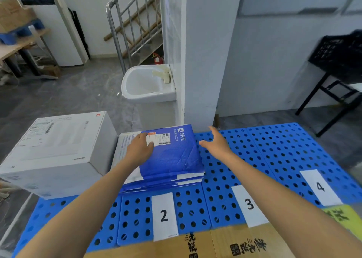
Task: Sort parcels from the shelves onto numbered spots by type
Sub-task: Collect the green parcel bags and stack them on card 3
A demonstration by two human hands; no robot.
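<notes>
Two hands are in view, the left hand (140, 149) and the right hand (217, 143). There is one white box (58, 150) and one stack of blue envelopes (172, 156). The stack holds several, at least four judging by the edges, but the exact number cannot be told. Three number labels lie on the blue boards (284, 150): label 2 (164, 215), label 3 (249, 205) and label 4 (320, 187). Farther back are one sink (148, 97) with one tap (164, 74), one fire extinguisher (158, 59) and one black crate (340, 54).
</notes>
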